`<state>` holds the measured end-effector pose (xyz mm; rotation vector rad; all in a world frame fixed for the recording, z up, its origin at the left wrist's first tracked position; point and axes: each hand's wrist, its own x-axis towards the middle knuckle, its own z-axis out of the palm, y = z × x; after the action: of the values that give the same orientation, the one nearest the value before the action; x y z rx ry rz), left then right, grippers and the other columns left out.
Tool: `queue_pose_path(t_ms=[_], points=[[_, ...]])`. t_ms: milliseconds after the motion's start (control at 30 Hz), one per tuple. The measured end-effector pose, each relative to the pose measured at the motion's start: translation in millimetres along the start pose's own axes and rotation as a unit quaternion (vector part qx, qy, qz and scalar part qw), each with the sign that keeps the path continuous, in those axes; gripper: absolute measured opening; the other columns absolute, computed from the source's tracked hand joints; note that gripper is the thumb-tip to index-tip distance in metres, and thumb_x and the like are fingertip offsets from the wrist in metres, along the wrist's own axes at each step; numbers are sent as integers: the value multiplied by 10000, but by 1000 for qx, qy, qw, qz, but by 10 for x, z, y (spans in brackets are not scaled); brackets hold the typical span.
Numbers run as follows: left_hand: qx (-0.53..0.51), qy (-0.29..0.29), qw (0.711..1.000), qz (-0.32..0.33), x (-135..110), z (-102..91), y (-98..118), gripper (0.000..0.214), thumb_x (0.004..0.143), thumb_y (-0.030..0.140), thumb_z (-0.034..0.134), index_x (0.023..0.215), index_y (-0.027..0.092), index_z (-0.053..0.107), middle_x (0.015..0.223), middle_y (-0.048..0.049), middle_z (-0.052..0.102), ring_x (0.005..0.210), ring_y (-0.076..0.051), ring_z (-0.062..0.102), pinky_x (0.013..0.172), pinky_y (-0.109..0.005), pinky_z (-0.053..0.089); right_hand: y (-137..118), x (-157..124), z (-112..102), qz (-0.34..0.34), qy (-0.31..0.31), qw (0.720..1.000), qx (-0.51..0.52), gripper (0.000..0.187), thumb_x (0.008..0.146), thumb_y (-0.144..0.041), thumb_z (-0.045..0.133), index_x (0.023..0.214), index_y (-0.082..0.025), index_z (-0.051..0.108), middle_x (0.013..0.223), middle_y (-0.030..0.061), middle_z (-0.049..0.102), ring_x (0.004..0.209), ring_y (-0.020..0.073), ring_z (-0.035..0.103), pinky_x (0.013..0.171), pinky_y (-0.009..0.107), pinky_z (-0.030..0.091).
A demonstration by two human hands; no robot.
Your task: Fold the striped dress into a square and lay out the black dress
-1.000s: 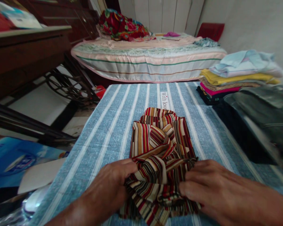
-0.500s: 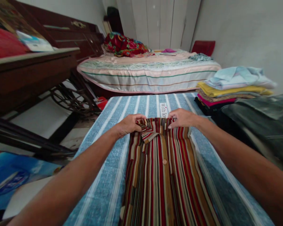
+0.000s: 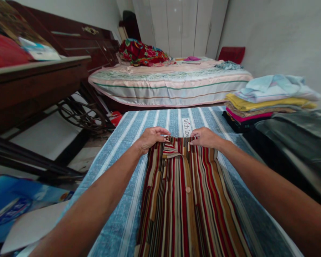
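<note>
A striped shirt (image 3: 173,200) in red, brown, cream and black lies lengthwise, collar at the far end, button front up. My left hand (image 3: 153,138) pinches the left side of its collar between thumb and fingers. At the collar's right side, my right hand (image 3: 205,137) has a similar pinch on the cloth. The left collar flap is folded down over the front; one button shows below it. Under the shirt is a blue cloth with white stripes (image 3: 115,164), printed with lettering just beyond the collar. The shirt's lower end runs out of view.
At right stands a stack of folded clothes (image 3: 273,103), with dark garments (image 3: 302,142) beside it. A bed (image 3: 171,85) with a red floral blanket (image 3: 141,51) is behind. On the left are a wooden sewing table (image 3: 40,82) and a blue package (image 3: 13,203).
Both hands stay at the collar. The collar flap now lies flatter and straighter, and my left hand has shifted slightly right. The view has moved a little.
</note>
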<state>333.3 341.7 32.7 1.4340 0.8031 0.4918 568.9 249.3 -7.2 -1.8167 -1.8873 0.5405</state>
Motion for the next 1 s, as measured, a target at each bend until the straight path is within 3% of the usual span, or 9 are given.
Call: queue_pose_path(t_ms=[100, 200, 333, 400, 467, 633, 800, 933, 1000], points=[[4, -28, 1000, 10, 25, -24, -21, 364, 495, 150, 734, 850, 137, 654, 949, -70, 696, 744, -168, 642, 712, -317, 512, -54, -53, -25, -1, 30, 999, -42, 136, 732, -271, 639, 835, -184, 663, 722, -17, 619, 696, 141, 549, 653, 250, 389], [65, 19, 998, 9, 87, -61, -84, 284, 486, 142, 716, 764, 138, 659, 810, -50, 702, 687, -157, 625, 670, -290, 498, -247, -185, -39, -14, 69, 993, -95, 174, 754, -237, 616, 915, -180, 649, 896, 53, 631, 875, 211, 547, 787, 329, 379], [104, 52, 993, 22, 155, -98, -175, 243, 479, 166, 718, 714, 144, 658, 705, -28, 684, 646, -151, 606, 638, -269, 474, -616, -379, 93, -164, 73, 967, -183, 315, 774, -407, 621, 985, -173, 619, 1082, 107, 587, 1047, 267, 483, 891, 386, 346], [112, 49, 992, 24, 176, -105, -188, 246, 488, 191, 725, 720, 146, 661, 694, -23, 678, 638, -149, 601, 636, -269, 468, -749, -403, 199, -196, 63, 957, -205, 375, 771, -422, 615, 1042, -164, 590, 1103, 111, 579, 1056, 271, 478, 892, 384, 350], [130, 59, 989, 26, 199, -108, -182, 235, 486, 194, 726, 707, 150, 659, 675, -17, 668, 639, -151, 598, 640, -272, 464, -798, -357, 274, -146, 85, 961, -220, 328, 814, -320, 552, 1092, -146, 560, 1080, 120, 591, 1033, 269, 494, 883, 385, 350], [176, 131, 975, 38, 268, -127, -179, 182, 448, 143, 719, 609, 150, 634, 553, 26, 583, 569, -121, 529, 597, -251, 417, -612, -185, 236, 104, 204, 952, -202, 323, 838, -200, 451, 1134, -104, 539, 1033, 163, 620, 959, 279, 549, 841, 384, 370], [121, 220, 968, 26, 189, -145, -267, 283, 449, 190, 735, 700, 156, 610, 583, 37, 580, 568, -117, 535, 569, -241, 409, -372, -474, 131, 79, 254, 956, -121, 265, 815, -267, 476, 1015, -159, 612, 1011, 106, 648, 913, 243, 588, 821, 342, 414], [38, 251, 967, -8, -88, -129, -307, 374, 503, 309, 749, 787, 152, 562, 610, 13, 595, 564, -133, 565, 540, -255, 432, -291, -1030, 70, 108, 286, 952, -21, 217, 796, -326, 483, 877, -191, 633, 895, 56, 667, 807, 209, 606, 777, 330, 438], [-38, 260, 965, -24, -283, -117, -311, 405, 482, 272, 777, 796, 152, 551, 673, -7, 623, 633, -144, 596, 580, -265, 464, -300, -1340, 64, 144, 277, 949, 40, 224, 782, -360, 493, 849, -198, 632, 827, 39, 666, 754, 198, 605, 750, 330, 443]])
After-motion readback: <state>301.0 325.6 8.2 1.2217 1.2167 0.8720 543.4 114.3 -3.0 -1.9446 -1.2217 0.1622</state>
